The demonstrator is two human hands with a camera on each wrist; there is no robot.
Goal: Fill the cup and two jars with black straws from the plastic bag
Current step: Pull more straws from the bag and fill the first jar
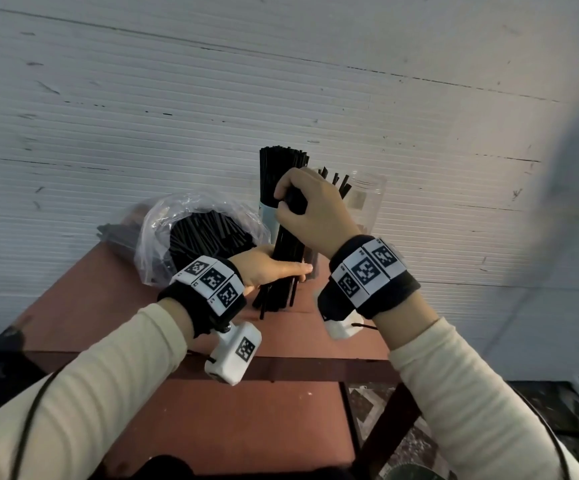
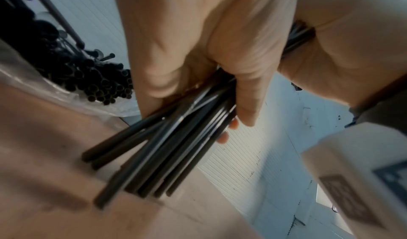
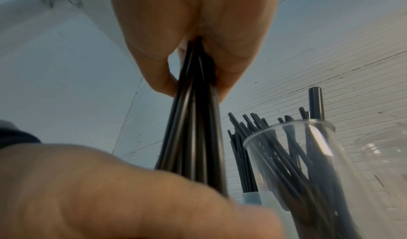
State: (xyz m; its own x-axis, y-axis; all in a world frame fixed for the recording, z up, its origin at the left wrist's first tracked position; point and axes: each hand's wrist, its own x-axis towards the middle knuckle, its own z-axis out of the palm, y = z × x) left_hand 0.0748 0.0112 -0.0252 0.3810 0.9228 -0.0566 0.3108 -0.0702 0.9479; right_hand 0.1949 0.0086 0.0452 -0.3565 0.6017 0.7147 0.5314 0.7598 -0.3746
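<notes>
**Q:** so what are your hands doing there?

**Me:** Right hand (image 1: 310, 209) is fisted round the top of a bundle (image 1: 286, 261) of black straws, standing it on end on the table (image 1: 108, 306). Left hand (image 1: 269, 268) is lower down with the fingers out fairly straight, pressed flat against the side of the bundle near its base. From the left wrist view the fingertips (image 2: 233, 123) just peek round the far side of it. The bottom ends fan out a bit and touch the tabletop.

**Q:** and the rest of the straws?

**Me:** Bag (image 1: 163, 233) is just left of my left hand, mouth open, still packed with straws. Behind the bundle there's a jar (image 1: 267, 213) crammed with upright straws. The clear cup (image 3: 297, 169) beside it has a looser bunch leaning every which way. Right of that there's another clear jar (image 1: 367, 199), against the white wall (image 1: 177, 98). I can't tell whether anything's in it.
</notes>
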